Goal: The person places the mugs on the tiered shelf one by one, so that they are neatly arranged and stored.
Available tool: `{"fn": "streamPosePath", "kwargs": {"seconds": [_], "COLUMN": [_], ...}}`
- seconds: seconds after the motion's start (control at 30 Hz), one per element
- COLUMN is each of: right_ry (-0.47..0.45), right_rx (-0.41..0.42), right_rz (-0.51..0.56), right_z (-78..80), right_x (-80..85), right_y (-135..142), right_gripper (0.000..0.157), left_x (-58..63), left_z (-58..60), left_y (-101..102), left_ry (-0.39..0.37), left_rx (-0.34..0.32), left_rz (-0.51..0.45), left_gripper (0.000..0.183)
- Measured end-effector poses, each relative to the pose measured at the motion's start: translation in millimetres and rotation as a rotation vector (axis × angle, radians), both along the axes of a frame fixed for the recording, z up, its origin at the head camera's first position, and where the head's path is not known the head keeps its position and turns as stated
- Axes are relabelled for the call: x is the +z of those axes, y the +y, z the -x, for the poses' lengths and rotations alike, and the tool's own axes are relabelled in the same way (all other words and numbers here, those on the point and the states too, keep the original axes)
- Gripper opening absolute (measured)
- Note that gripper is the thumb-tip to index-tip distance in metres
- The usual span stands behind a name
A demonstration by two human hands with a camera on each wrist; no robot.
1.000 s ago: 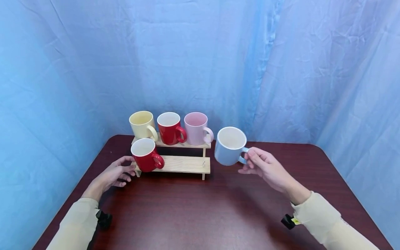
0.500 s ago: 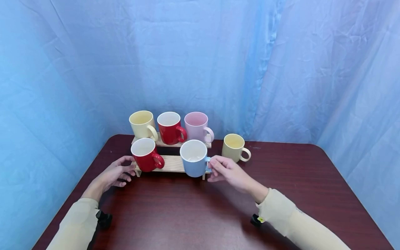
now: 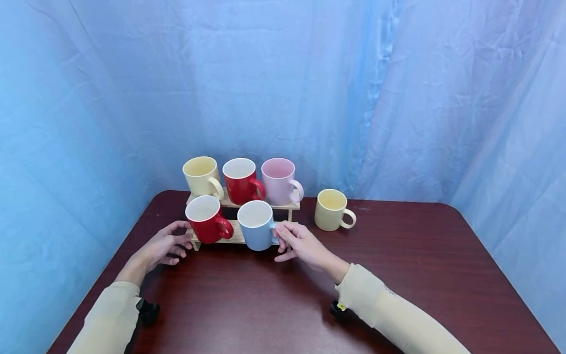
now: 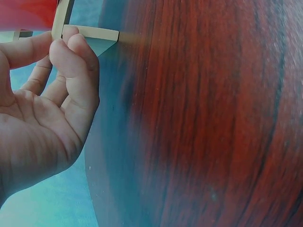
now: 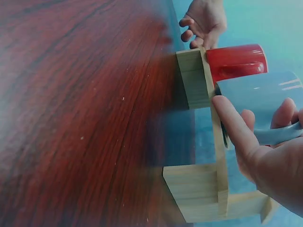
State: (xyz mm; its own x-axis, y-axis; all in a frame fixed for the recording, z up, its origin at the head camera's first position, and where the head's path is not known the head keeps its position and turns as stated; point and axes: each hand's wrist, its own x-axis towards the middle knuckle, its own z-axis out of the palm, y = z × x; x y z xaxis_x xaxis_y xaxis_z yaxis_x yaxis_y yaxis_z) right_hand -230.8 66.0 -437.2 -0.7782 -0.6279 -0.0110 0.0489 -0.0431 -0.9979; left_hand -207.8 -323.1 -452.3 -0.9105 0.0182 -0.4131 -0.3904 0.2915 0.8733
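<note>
My right hand (image 3: 305, 246) pinches the handle of a light blue mug (image 3: 255, 228), upright at the lower step of a two-step wooden rack (image 3: 238, 237). In the right wrist view the base of the blue mug (image 5: 258, 97) is right at the board, and one finger stretches along it. A red mug (image 3: 204, 221) stands left of it on the same step. My left hand (image 3: 161, 246) is at the rack's left end. In the left wrist view, thumb and fingertips of the left hand (image 4: 52, 99) pinch the end of the board (image 4: 60, 19).
On the upper step stand a yellow mug (image 3: 200, 174), another red mug (image 3: 239, 182) and a pink mug (image 3: 277, 182), handles to the right. A second yellow mug (image 3: 329, 211) stands on the dark wood table (image 3: 247, 305) right of the rack. Blue curtains (image 3: 283, 88) hang behind.
My right hand has carried the blue mug leftward and down from right of the rack to its lower step, uncovering the yellow mug on the table. The left hand has stayed put.
</note>
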Motion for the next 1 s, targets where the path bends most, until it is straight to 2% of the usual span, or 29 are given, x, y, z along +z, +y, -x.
{"fn": "streamPosePath", "kwargs": {"seconds": [0.37,0.57,0.8,1.0], "right_ry": [0.017,0.013,-0.01,-0.047], "right_rx": [-0.049,-0.05,-0.069,-0.044], "right_rz": [-0.1,-0.101,-0.085,-0.111], "right_z": [5.0,1.9,-1.3,0.5], "right_x": [-8.7,-9.0,-7.2,-1.7], "right_y": [-2.2,-5.2,-17.1,-19.2], "right_gripper": [0.035,0.041,0.04,0.035], "left_x": [-5.2,-4.7,-0.3,1.8], "left_z": [4.6,3.9,0.2,-1.8], "left_y": [10.4,7.3,2.1,1.7], "left_ry": [-0.004,0.002,0.015,0.01], "left_rx": [-0.007,-0.004,-0.007,0.001], "left_rz": [-0.007,0.0,0.008,0.003], "left_gripper": [0.049,0.049,0.049,0.05]}}
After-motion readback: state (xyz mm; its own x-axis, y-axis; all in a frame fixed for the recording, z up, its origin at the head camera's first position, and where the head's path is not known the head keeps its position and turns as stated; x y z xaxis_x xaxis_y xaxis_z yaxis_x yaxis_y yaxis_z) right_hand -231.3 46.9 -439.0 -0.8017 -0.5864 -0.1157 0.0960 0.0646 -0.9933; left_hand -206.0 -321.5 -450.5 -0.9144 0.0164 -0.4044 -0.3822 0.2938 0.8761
